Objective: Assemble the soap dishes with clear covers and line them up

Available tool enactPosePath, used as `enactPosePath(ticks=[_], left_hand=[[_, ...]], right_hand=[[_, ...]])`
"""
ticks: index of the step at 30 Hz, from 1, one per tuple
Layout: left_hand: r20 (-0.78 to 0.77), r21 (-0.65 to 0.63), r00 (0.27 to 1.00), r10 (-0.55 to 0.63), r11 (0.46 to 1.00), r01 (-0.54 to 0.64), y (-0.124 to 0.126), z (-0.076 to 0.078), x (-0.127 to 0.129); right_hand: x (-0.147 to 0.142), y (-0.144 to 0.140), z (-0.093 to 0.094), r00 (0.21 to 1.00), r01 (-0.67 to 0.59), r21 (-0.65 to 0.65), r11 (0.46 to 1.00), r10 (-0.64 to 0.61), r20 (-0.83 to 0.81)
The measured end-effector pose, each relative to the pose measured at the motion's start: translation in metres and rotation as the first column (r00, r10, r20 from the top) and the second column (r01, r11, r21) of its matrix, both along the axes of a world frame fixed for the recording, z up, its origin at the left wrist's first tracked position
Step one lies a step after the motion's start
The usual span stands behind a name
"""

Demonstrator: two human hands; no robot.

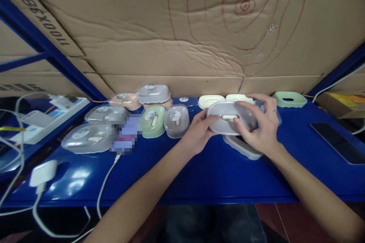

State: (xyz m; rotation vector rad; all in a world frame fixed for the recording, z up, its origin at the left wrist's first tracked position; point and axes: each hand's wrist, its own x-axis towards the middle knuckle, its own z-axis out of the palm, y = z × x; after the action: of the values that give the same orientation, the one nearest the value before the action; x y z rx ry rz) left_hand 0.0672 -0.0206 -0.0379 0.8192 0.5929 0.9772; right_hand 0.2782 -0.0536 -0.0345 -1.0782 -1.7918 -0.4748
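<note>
Head view shows our left hand (199, 131) and right hand (261, 127) both gripping a grey lid (230, 119), lifted just above a grey tray (242, 147) that sits on the blue shelf (216, 174), right of centre. The left hand pinches the lid's left end; the right hand's fingers curl over its right end and top, near the pale handle. We judge the lid could slip, because the plastic looks smooth and we grip it only at the ends; and if we lower it skewed, it may fail to seat and nudge the tray toward the shelf's near edge. We cannot tell whether the tray holds anything, as the lid and our right hand cover most of it. Just behind stand two cream boxes (211, 101), and a green base (288, 99) lies further right, open and seemingly bare. To the left, a lidded clear box (176, 120) and a green box (153, 121) sit side by side; whatever is inside them is hidden. Further left are more lidded boxes, some stacked. A dark phone (338, 142) lies at the far right, well apart, and a white charger (43, 173) with its cable rests near the left edge.
</note>
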Motion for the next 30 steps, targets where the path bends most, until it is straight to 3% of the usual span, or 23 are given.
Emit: enactPosePath(ticks=[2, 4, 7, 15, 22, 30], left_hand=[[-0.020, 0.019, 1.000, 0.017, 1.000, -0.016, 0.000, 0.001, -0.001], [-0.036, 0.039, 0.999, 0.031, 0.999, -0.030, -0.001, 0.003, -0.001], [-0.071, 0.094, 0.996, 0.044, 0.995, -0.037, -0.003, 0.003, 0.000], [-0.120, 0.172, 0.990, 0.074, 0.984, -0.053, 0.001, -0.006, 0.002], [-0.101, 0.215, 0.991, 0.089, 0.975, -0.065, 0.003, -0.003, -0.001], [-0.094, 0.173, 0.995, 0.042, 0.985, -0.026, 0.004, -0.005, -0.001]], right_hand=[[0.000, 0.002, 0.000, 0.980, -0.017, -0.123, 0.992, -0.008, -0.199], [0.001, 0.005, -0.001, 0.932, -0.145, -0.275, 0.951, 0.038, -0.360], [0.004, 0.008, -0.003, 0.881, -0.241, -0.415, 0.877, 0.018, -0.473], [0.002, 0.009, -0.005, 0.872, -0.239, -0.373, 0.896, 0.029, -0.488], [0.002, 0.010, -0.010, 0.723, -0.399, -0.469, 0.788, -0.044, -0.689], [0.006, 0.011, -0.011, 0.758, -0.361, -0.446, 0.819, -0.020, -0.652]])
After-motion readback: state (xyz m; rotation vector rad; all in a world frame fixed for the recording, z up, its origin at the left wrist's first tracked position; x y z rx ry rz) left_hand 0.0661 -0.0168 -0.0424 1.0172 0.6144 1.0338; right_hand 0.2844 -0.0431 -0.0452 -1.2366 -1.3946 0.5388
